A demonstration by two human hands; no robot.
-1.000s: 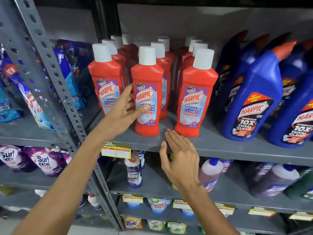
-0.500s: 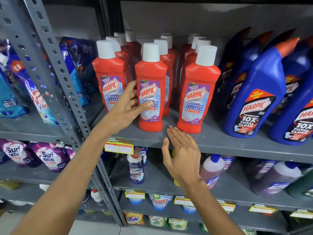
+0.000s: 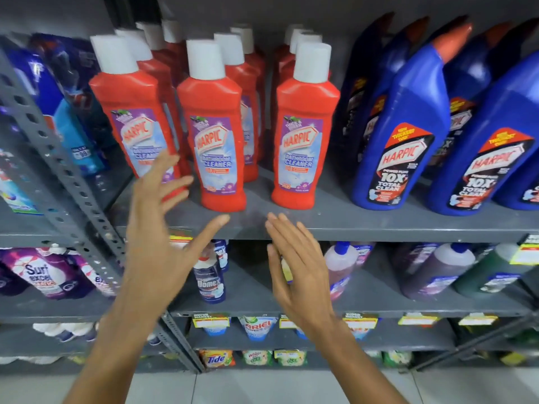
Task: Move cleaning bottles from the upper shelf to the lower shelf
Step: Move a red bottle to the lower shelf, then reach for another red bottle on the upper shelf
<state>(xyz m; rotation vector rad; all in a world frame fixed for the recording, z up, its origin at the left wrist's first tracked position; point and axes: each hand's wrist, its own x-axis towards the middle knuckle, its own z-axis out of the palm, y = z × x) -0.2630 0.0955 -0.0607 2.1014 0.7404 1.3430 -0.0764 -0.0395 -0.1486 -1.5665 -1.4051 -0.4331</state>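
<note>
Left hand withdrawn, red bottles upright

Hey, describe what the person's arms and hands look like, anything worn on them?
Both forearms are bare as far as the frame shows, with no sleeve in view. The left hand and the right hand show no gloves, rings, watch or bracelet. The image is slightly motion-blurred, so very small details cannot be ruled out.

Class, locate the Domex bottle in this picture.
In the head view, the Domex bottle stands on the lower shelf, left of centre, between the left hand and right hand.
</note>
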